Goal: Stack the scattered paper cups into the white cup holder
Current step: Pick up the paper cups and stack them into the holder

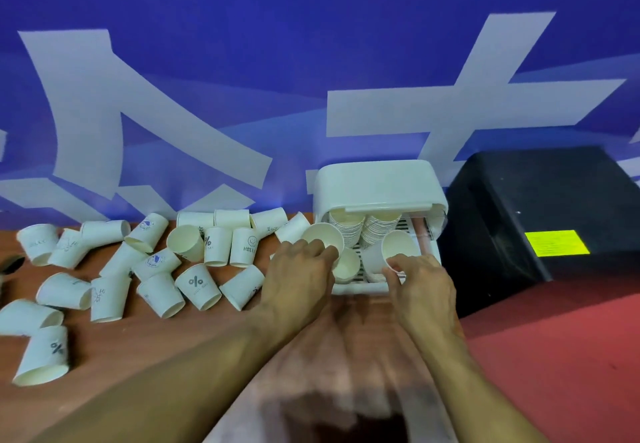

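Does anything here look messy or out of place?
Yes: many paper cups lie tipped and scattered across the table, left of the white cup holder. The left hand and right hand each grip one cup.

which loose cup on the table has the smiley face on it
The cup printed HELLO, in the back row just left of the left hand. Only it shows a smiley; others show percent signs, a blue logo or handwriting.

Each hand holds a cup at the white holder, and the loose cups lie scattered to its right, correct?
No, the loose cups lie scattered left of the white holder, as the head view shows. The left hand and right hand do each hold a cup.
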`<action>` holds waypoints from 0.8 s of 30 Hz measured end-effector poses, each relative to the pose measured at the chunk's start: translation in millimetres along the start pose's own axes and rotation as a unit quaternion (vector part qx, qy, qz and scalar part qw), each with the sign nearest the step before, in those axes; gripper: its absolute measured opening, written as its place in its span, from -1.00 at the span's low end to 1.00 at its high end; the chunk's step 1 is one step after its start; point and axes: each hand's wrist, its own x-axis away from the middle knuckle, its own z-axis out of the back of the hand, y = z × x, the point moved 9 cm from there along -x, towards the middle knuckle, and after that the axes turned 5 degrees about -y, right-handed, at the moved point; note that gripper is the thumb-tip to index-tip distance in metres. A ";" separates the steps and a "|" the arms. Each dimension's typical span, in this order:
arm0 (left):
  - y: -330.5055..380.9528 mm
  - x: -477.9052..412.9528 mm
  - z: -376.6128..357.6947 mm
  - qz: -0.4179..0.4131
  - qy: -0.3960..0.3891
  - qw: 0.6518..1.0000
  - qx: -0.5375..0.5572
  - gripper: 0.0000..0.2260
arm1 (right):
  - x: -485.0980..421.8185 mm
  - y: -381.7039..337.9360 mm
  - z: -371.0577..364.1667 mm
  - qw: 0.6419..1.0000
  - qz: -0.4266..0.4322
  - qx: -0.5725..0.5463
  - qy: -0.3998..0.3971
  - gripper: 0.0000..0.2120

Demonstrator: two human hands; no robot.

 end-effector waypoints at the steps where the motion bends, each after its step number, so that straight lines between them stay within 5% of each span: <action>1: -1.4 -2.6 -1.7 0.004 0.007 1.000 0.006 -0.91 | -5.7 2.4 -2.1 1.000 0.001 0.003 0.001 -0.87; 24: -7.6 -18.7 -48.2 0.007 0.007 0.996 0.092 -0.87 | -28.1 45.1 -99.4 0.986 -0.001 0.098 -0.134 -0.85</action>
